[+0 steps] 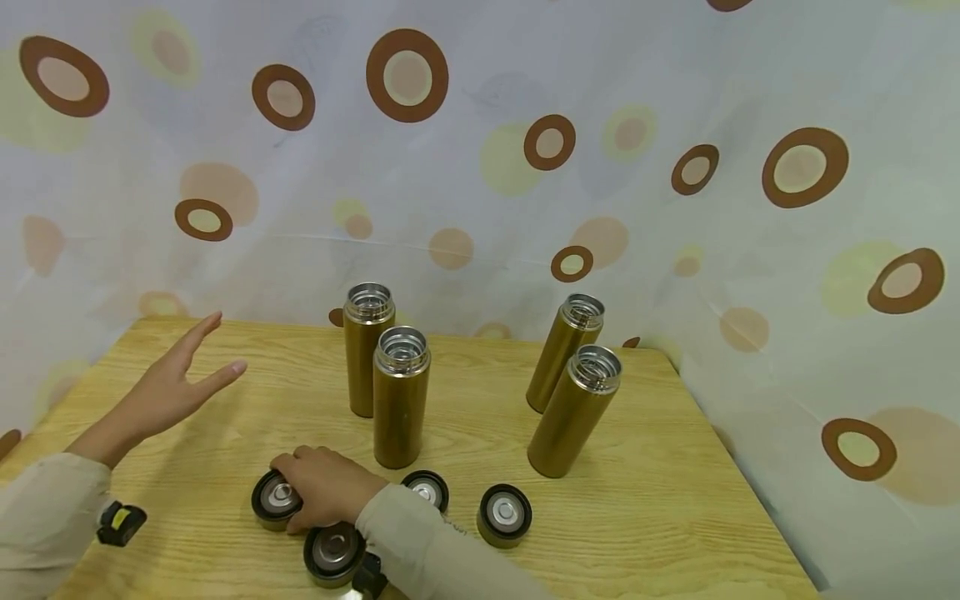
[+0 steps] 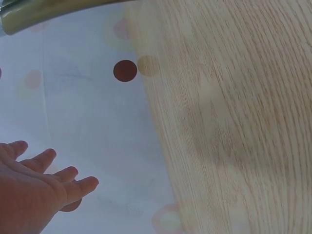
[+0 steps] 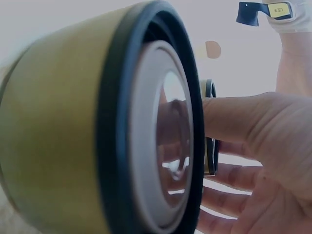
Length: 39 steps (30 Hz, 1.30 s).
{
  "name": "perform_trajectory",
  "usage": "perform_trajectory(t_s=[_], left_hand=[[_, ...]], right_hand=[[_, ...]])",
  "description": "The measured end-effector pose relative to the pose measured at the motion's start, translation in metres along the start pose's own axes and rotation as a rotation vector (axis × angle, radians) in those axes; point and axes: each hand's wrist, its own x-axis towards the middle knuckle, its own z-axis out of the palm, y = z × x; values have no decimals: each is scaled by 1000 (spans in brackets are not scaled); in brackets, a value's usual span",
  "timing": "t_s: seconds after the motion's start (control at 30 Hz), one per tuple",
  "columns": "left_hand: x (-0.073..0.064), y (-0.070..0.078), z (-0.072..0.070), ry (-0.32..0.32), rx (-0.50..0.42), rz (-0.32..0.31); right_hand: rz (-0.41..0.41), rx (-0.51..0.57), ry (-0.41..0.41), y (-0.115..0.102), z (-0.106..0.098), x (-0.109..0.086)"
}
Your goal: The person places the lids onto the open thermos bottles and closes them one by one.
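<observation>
Taking hold of the leftmost lid [image 1: 277, 497] looks like the step in hand: in the head view, your right hand [image 1: 330, 483] has its fingers curled at that lid's far right edge and the thumb at its near side, while the lid sits underside up on the table [image 1: 630, 500]. The near lid [image 1: 333, 550] lies just beside it; the middle lid [image 1: 426, 487] and right lid [image 1: 504, 512] sit farther right. Beyond them stand four uncapped gold bottles [image 1: 400, 408] in two pairs. Your left hand [image 1: 168, 387] hangs above the table — fingers spread, thumb well apart, holding nothing. The left wrist view agrees, showing extended fingers and part of one bottle [image 2: 58, 12] in the top corner. In the right wrist view a lid, probably the near lid, looms large; past it your thumb and fingers straddle the leftmost lid, though how tightly cannot be told. The next move calls for a secure pinch on the rim, then a straight lift — without knocking the near lid.
</observation>
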Motion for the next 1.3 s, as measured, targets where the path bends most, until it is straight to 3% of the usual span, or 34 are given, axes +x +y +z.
perform_trajectory(t_s=[0.23, 0.33, 0.63, 1.0, 1.3], left_hand=[[1, 3, 0, 4, 4, 8], [0, 3, 0, 5, 8, 12], [2, 8, 1, 23, -1, 47], [23, 36, 11, 20, -38, 104], [45, 55, 33, -15, -93, 116]], right_hand=[[4, 30, 16, 3, 0, -3], [7, 91, 33, 6, -1, -9], [-15, 321, 218, 24, -4, -53], [-37, 416, 344, 39, -4, -112], [8, 606, 382, 51, 4, -145]])
